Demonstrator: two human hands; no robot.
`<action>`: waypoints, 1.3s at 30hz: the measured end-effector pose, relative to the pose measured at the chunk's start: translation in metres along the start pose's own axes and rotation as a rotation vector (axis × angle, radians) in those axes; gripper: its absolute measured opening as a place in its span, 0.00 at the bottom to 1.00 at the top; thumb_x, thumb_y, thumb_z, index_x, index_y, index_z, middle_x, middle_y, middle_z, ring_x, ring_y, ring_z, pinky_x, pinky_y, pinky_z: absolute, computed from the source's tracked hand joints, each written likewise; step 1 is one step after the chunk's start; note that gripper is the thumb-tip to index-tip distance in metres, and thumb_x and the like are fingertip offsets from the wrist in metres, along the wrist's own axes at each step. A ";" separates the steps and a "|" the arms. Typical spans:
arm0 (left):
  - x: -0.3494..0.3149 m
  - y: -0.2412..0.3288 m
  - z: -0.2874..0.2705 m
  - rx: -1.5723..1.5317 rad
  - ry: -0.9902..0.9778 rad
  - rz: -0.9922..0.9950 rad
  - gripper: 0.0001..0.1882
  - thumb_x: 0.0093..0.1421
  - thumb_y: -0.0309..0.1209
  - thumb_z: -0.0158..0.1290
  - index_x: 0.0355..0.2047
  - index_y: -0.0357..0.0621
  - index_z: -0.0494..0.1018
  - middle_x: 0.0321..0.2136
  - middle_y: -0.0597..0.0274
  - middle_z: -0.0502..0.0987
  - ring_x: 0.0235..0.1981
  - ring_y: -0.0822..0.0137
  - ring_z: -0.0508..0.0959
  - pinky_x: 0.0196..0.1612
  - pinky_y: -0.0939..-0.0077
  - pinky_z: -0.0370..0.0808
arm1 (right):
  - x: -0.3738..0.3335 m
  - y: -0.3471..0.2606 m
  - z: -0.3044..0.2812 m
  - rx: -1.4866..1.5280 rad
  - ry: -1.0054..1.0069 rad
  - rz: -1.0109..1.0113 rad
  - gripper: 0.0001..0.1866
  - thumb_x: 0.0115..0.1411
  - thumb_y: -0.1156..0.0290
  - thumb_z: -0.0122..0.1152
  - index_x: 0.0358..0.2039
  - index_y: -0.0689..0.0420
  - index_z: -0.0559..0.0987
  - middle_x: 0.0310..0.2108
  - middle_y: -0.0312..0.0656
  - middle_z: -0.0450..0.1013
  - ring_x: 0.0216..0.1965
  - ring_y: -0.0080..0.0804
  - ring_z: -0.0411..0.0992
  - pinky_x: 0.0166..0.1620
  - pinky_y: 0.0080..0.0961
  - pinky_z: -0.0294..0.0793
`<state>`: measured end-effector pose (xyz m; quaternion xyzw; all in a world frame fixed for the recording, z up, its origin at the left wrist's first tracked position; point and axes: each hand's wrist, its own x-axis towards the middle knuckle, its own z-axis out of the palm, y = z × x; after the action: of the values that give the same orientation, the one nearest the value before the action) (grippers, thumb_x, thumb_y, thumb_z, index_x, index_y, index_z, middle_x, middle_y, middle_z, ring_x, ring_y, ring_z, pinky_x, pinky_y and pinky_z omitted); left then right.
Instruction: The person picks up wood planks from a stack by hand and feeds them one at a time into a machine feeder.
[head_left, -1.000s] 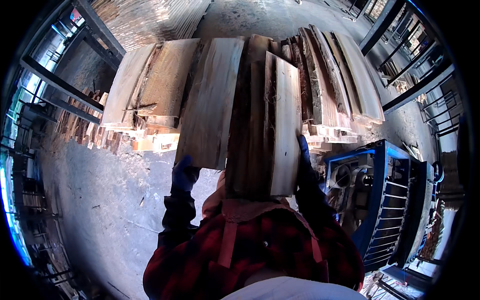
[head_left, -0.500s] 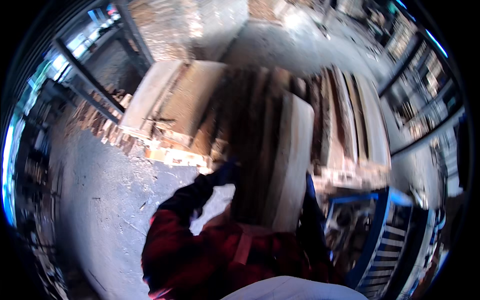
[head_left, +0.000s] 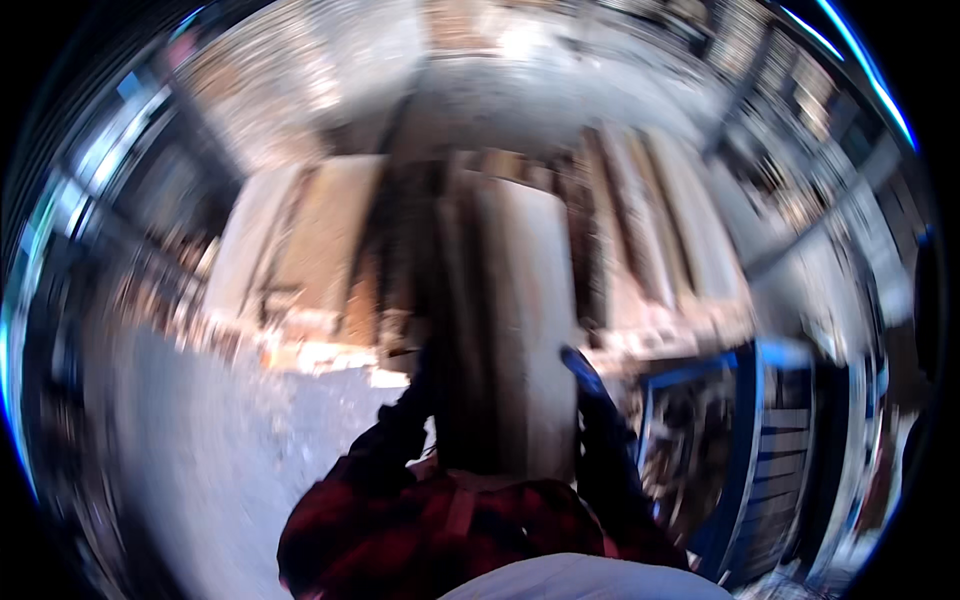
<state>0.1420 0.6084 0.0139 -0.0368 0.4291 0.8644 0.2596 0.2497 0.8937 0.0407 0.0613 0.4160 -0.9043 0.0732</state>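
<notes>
A bundle of several rough-edged wooden boards [head_left: 530,300] stands out in front of my body, its near end close to my red and black checked shirt. My left hand [head_left: 428,372], dark and blurred, presses on the bundle's left side, with its fingers mostly hidden. On the right side, my right hand [head_left: 580,370], in a blue and dark glove, holds the boards' edge. Between them the two hands clasp the bundle. Just beyond lies a wide stack of similar boards [head_left: 325,235], its near ends uneven.
At the right stands a blue metal frame [head_left: 745,450] with slats, close to my right arm. More boards [head_left: 690,220] lie at the stack's right end. Grey concrete floor [head_left: 230,440] stretches to the left. Dark posts and racks line both sides, blurred.
The held boards and both hands have shifted left in view and stand straighter. The stack also appears further left. More of my right hand shows, and the picture is more blurred.
</notes>
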 end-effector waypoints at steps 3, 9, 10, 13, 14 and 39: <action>-0.021 0.006 0.028 0.009 -0.162 0.074 0.26 0.71 0.50 0.36 0.62 0.48 0.61 0.57 0.59 0.68 0.55 0.63 0.69 0.58 0.65 0.66 | -0.044 -0.044 0.010 -0.111 -0.021 -0.029 0.30 0.62 0.60 0.62 0.61 0.61 0.67 0.55 0.44 0.71 0.55 0.33 0.70 0.59 0.31 0.68; -0.053 -0.077 0.139 -0.010 -0.582 0.014 0.27 0.71 0.50 0.34 0.64 0.49 0.58 0.60 0.58 0.65 0.58 0.60 0.67 0.62 0.64 0.63 | -0.223 -0.094 -0.007 0.059 0.142 -0.391 0.41 0.55 0.55 0.69 0.63 0.63 0.65 0.57 0.46 0.69 0.57 0.34 0.67 0.61 0.32 0.63; -0.059 -0.104 0.161 -0.026 -0.641 -0.023 0.28 0.72 0.50 0.34 0.64 0.49 0.58 0.60 0.58 0.65 0.59 0.60 0.66 0.62 0.64 0.62 | -0.259 -0.100 -0.027 0.025 0.250 -0.377 0.39 0.55 0.56 0.68 0.62 0.63 0.66 0.57 0.45 0.70 0.57 0.34 0.68 0.60 0.31 0.64; -0.082 -0.181 0.230 -0.036 -0.813 -0.154 0.28 0.72 0.50 0.33 0.66 0.49 0.57 0.62 0.58 0.63 0.60 0.59 0.65 0.64 0.64 0.61 | -0.358 -0.102 -0.078 0.009 0.473 -0.436 0.36 0.57 0.57 0.68 0.61 0.62 0.67 0.53 0.46 0.73 0.50 0.34 0.73 0.55 0.30 0.71; -0.089 -0.206 0.257 -0.035 -0.867 -0.206 0.29 0.72 0.50 0.32 0.66 0.49 0.56 0.63 0.58 0.63 0.61 0.59 0.65 0.65 0.64 0.60 | -0.392 -0.101 -0.093 0.109 0.420 -0.496 0.36 0.56 0.57 0.67 0.61 0.62 0.67 0.51 0.46 0.74 0.47 0.34 0.76 0.52 0.30 0.74; -0.021 -0.614 1.120 0.640 -1.651 -0.274 0.32 0.66 0.53 0.44 0.59 0.40 0.67 0.55 0.60 0.72 0.57 0.67 0.70 0.62 0.71 0.64 | -0.709 -0.482 -0.435 0.252 1.173 -1.327 0.35 0.61 0.49 0.61 0.60 0.60 0.66 0.54 0.44 0.72 0.51 0.39 0.73 0.56 0.38 0.71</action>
<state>0.6333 1.7564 0.2809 0.6199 0.3179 0.4161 0.5844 0.8794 1.5923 0.2396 0.2683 0.2339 -0.6226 -0.6969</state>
